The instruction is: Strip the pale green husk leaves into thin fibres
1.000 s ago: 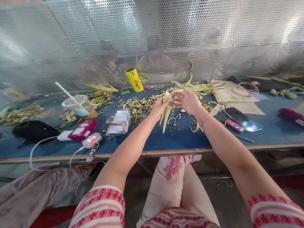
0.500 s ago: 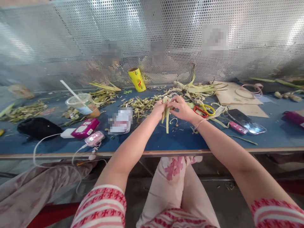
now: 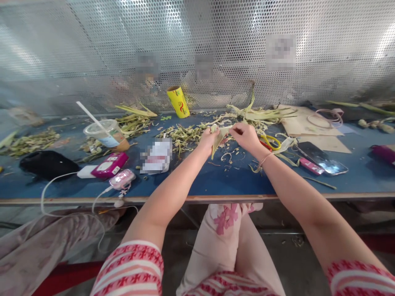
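Faces a perforated metal panel [image 3: 222, 33] behind the yellow tube [image 3: 178, 102], across a blue table [image 3: 203, 187] littered with plant shreds [image 3: 182, 139] in front of that tube. Pinches a pale leaf strip [image 3: 217, 140] in the left hand [image 3: 206, 142], fingers curled nearly closed, nearer than the tube and to its right; holds the strip's right end in the bunched fingertips of the right hand [image 3: 247, 135].

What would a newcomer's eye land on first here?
Probably the bright yellow tube, at the back of the blue table, near the perforated metal wall. Next, in the middle, the left hand and right hand hold a pale green leaf strip between them. Toward the left, the clear cup with its white straw also stands out.
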The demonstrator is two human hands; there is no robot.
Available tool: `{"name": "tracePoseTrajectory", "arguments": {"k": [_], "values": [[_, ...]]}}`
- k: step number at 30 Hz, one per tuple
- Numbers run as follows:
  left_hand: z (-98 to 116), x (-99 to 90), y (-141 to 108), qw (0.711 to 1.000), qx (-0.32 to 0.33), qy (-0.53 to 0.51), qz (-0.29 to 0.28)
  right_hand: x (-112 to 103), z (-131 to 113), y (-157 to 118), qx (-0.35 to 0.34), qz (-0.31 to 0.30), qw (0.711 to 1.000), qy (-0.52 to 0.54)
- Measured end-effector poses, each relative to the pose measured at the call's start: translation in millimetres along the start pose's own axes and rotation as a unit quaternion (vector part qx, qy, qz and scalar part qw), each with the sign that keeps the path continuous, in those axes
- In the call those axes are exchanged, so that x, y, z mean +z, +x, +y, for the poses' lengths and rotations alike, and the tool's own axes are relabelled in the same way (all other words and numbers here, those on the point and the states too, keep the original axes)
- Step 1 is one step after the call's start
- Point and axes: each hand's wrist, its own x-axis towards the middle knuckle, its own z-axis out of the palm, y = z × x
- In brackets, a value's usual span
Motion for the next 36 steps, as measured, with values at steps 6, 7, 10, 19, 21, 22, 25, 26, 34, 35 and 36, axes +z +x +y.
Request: {"name": "tracePoseTrajectory", "arguments": {"k": [6,7,10,19,21,22,25,26,34,35,36], "values": [[0.5,3.2,-4.2,1.000,-0.010,0.008,-0.017,11.0,-2.9,-3.6,-0.158,-0.078,0.982,-0.075],[0.1,4.0,-4.6,1.000,-0.010,0.000,-0.025,11.7,-1.6,-3.5,-0.157,-0.097,0.978,-0.097],[-2.0,5.2,-5.3,0.998,-0.007,-0.035,-0.059,10.6,0.8,-3.5,-0.157,-0.155,0.960,-0.172],[-5.4,1.2,-0.4,0.997,-0.016,-0.033,-0.074,2.7,-10.4,-7.3,-0.151,-0.204,0.912,-0.322],[-2.2,-3.2,4.7,0.997,-0.008,-0.045,-0.058,-0.8,-7.9,-6.2,-0.122,-0.161,0.933,-0.297],[-0.2,-6.3,7.7,0.997,-0.003,-0.052,-0.049,-2.9,-4.6,-5.3,-0.100,-0.131,0.945,-0.283],[4.7,-17.2,17.2,0.997,0.035,-0.060,-0.035,-8.8,10.5,-2.3,-0.022,-0.080,0.963,-0.255],[5.5,-20.3,19.8,0.997,0.046,-0.057,-0.027,-9.7,15.1,-1.3,-0.001,-0.091,0.964,-0.249],[1.5,-8.5,6.3,0.992,0.088,-0.034,-0.083,7.9,-3.9,2.1,0.130,-0.071,0.984,0.097],[0.9,-4.7,1.5,0.990,0.088,-0.038,-0.100,11.1,-9.2,0.8,0.142,-0.063,0.976,0.151],[0.2,-1.1,-2.9,0.988,0.085,-0.043,-0.119,13.8,-13.7,-0.7,0.150,-0.062,0.966,0.200]]}}
